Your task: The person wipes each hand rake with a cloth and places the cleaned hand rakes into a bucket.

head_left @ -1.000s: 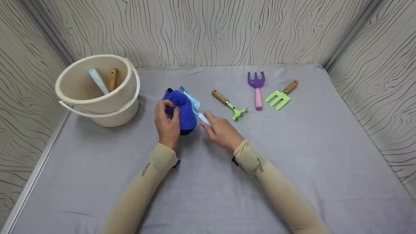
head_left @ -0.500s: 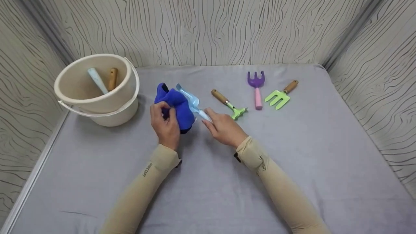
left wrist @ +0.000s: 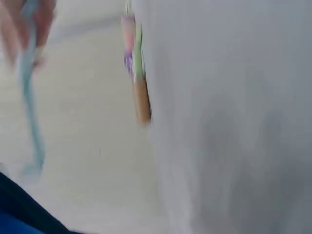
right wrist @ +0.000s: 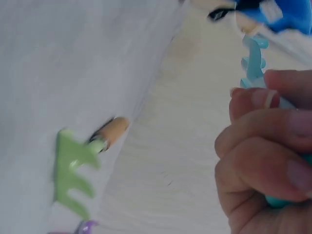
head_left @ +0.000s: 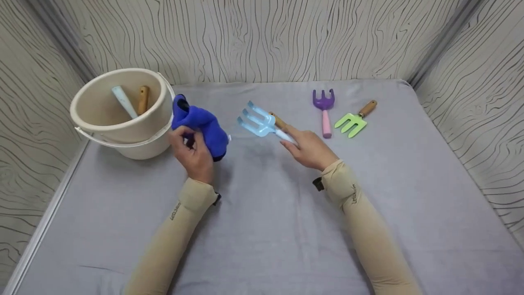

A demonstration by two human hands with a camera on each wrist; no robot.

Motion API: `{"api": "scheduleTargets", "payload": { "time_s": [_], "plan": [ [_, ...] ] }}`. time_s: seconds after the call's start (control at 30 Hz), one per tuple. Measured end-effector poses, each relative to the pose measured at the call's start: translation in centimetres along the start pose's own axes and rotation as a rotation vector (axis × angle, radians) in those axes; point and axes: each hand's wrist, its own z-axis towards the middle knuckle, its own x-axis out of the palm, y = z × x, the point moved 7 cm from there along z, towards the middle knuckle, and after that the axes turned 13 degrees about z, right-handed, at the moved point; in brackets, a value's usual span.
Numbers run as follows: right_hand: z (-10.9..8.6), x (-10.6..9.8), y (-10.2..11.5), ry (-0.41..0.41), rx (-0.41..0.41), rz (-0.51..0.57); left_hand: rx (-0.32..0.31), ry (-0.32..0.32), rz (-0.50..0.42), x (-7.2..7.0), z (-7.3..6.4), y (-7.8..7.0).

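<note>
My left hand [head_left: 193, 157] grips a bunched blue cloth [head_left: 206, 127] with black edging and a small white tag, held beside the bucket. In my right hand [head_left: 313, 149] is the pale handle of a light blue garden hand fork [head_left: 267, 126], its tines pointing left toward the cloth. A gap separates the fork from the cloth. The right wrist view shows the fingers curled round the handle, with the fork head [right wrist: 254, 63] beyond them. A wooden handle [head_left: 277, 120] shows behind the fork; the rest of that tool is hidden by my right hand.
At the left stands a cream bucket [head_left: 123, 133] containing a light blue handle [head_left: 125, 102] and a wooden handle [head_left: 143, 99]. Toward the back right lie a purple fork with a pink handle [head_left: 326, 125] and a green fork [head_left: 353, 123] with a wooden handle.
The hands have drawn apart: the left moved left with the cloth, the right moved right with the hand fork. The fork has come away from the cloth and turned, showing its tines.
</note>
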Motion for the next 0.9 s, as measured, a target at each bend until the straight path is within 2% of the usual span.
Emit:
{"api": "scheduleTargets", "payload": {
  "time_s": [0.07, 0.13, 0.27, 0.33, 0.4, 0.53, 0.67, 0.77, 0.9],
  "plan": [
    [0.0, -0.5, -0.9, -0.015, 0.029, 0.007, 0.107, 0.038, 0.044, 0.2, 0.3, -0.9],
    [0.1, -0.5, -1.1, -0.019, 0.029, 0.003, 0.245, 0.133, 0.114, 0.9, -0.1, -2.3],
    [0.2, 0.2, 0.1, -0.013, -0.028, -0.015, 0.528, 0.380, 0.340, 3.1, -2.8, -5.0],
    [0.1, 0.7, 0.9, -0.012, -0.060, -0.035, 0.632, 0.480, 0.444, 4.1, -4.3, -5.8],
    [0.0, 1.0, 1.6, -0.011, -0.090, -0.053, 0.706, 0.547, 0.545, 4.7, -5.4, -6.1],
    [-0.2, 1.4, 2.6, -0.021, -0.164, -0.099, 0.798, 0.599, 0.681, 5.4, -6.5, -6.0],
    [-0.2, 1.9, 2.6, -0.029, -0.217, -0.144, 0.828, 0.633, 0.709, 5.7, -6.6, -5.3],
    [-0.1, 2.3, 2.3, -0.007, -0.207, -0.150, 0.833, 0.651, 0.710, 5.6, -6.5, -4.8],
    [0.0, 2.5, 2.0, 0.014, -0.157, -0.128, 0.861, 0.652, 0.772, 5.6, -6.4, -4.5]
  ]
}}
